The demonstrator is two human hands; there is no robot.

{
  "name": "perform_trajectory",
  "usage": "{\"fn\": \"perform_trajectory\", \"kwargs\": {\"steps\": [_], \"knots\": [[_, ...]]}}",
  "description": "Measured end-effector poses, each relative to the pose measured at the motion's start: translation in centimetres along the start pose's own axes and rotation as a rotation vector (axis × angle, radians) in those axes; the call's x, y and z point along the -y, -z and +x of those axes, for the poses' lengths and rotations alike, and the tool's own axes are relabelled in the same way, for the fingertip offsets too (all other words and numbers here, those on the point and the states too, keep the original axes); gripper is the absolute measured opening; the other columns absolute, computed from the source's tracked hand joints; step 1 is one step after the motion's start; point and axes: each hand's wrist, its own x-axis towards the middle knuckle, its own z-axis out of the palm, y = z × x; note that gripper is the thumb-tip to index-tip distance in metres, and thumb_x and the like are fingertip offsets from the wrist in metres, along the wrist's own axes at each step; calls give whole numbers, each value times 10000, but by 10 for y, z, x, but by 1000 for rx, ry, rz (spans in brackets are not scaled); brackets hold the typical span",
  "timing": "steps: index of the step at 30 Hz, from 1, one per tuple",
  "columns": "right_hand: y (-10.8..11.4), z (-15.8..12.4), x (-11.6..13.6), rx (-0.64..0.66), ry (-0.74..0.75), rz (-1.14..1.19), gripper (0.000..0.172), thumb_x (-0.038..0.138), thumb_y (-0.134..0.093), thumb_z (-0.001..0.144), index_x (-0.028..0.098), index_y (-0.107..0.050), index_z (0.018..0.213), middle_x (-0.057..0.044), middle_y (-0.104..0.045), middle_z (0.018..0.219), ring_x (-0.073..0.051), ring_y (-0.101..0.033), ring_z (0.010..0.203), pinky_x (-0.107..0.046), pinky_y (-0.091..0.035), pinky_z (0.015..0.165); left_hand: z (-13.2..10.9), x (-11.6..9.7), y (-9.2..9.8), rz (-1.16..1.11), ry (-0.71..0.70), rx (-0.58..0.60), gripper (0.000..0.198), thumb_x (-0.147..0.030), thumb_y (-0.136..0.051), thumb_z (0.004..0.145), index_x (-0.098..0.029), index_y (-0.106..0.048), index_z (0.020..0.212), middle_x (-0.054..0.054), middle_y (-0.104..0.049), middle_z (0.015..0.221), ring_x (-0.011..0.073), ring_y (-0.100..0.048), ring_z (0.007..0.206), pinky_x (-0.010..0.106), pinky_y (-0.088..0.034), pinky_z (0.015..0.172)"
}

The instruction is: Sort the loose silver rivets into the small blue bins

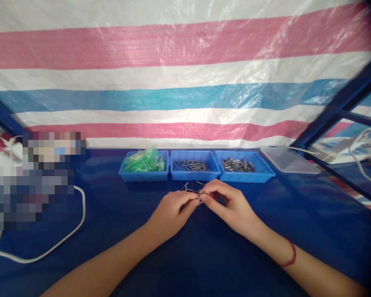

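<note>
My left hand (176, 208) and my right hand (230, 204) meet over the table in front of the middle bin. Thumb and forefinger are pinched on each hand, with the fingertips almost touching. A small shiny metal piece (200, 199) shows between them; it looks like one of the thin metal pins, but the fingers cover most of it. Just beyond my fingertips, several loose metal pins (186, 186) lie on the tabletop. The middle blue bin (194, 176) and the right blue bin (250, 177) hold many similar pins.
At left, another blue bin (144, 177) holds green plastic bags (145, 160). A translucent lid (289, 160) lies at the back right. A white cable (84, 206) loops across the blue table (111, 222) at left. Behind hangs a striped plastic sheet (173, 45). One left-hand area is pixelated.
</note>
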Motion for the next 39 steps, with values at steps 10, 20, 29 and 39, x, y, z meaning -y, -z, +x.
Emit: {"fn": "perform_trajectory", "kwargs": {"steps": [10,20,29,39], "knots": [[-2,-4,1,-2,31,1,95,272,-586,856,206,-609,792,-25,-587,741,-151,-538,660,-285,-450,594,0,-2,-1,71,-23,4,173,-289,-511,908,-200,-658,886,4,-702,815,148,-626,739,243,-424,695],[1,-3,3,2,70,-19,54,208,-561,857,214,-613,845,-34,-601,797,-150,-554,678,-283,-460,605,0,0,2,-27,27,-52,135,-275,-547,890,-186,-648,898,5,-673,813,132,-612,730,220,-433,675],[11,6,-8,6,103,-146,83,229,-540,876,207,-603,827,-30,-602,798,-152,-555,699,-284,-457,635,0,4,3,-2,1,-116,199,-287,-575,877,-181,-634,1034,30,-674,896,157,-622,831,257,-467,773],[95,31,-58,-484,30,-835,159,308,-544,845,183,-639,818,-55,-623,747,-205,-558,688,-342,-447,689,-6,9,2,413,-211,117,288,-373,-547,891,-313,-638,1158,49,-502,1358,291,-414,1257,466,-360,1006]]}}
